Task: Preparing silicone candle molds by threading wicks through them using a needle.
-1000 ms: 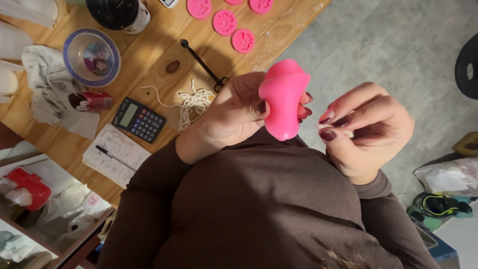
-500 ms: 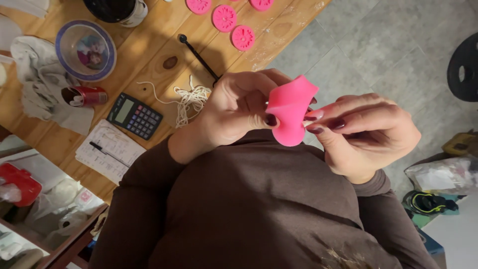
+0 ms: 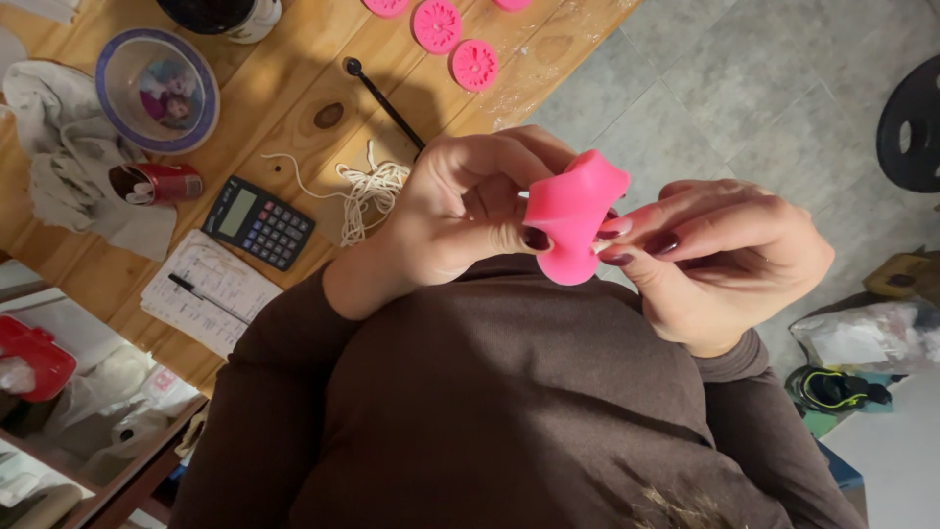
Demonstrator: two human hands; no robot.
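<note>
You had both hands up in front of your chest, over the brown sweater point(image 3: 509, 411), w/ the pink rubbery mold point(image 3: 573, 225) pinched between them. Your left hand point(image 3: 460, 211) was clenched on the mold's left side, thumb pressed on the lower front and fingers curled over the top. Your right hand point(image 3: 729, 260) met it from the right side, fingertips point(image 3: 617, 227) grasping the mold's right edge, dark nails showing. The mold was in the air off the desk's edge, above the grey tile floor point(image 3: 725, 88), not touching the desk point(image 3: 284, 108). On the desk, near the edge closest to you, a black calculator point(image 3: 258, 222) lay beside a sheet of paper point(image 3: 209, 291) w/ a pen point(image 3: 201, 296) on it. A tangle of white string point(image 3: 367, 191) lay just left of your left hand, w/ a thin black rod point(image 3: 384, 103) running diag. above it. Toward the desk's far edge sat three pink round discs point(image 3: 438, 24), partly cut off by the frame. Left side of the desk: a purple-rimmed bowl point(image 3: 157, 90), a grey cloth point(image 3: 69, 167) and a small red can point(image 3: 157, 183) lying on its side on the cloth. A dark mug point(image 3: 220, 15) stood at the far edge, mostly out of view. Can't tell what's inside the mold.
</note>
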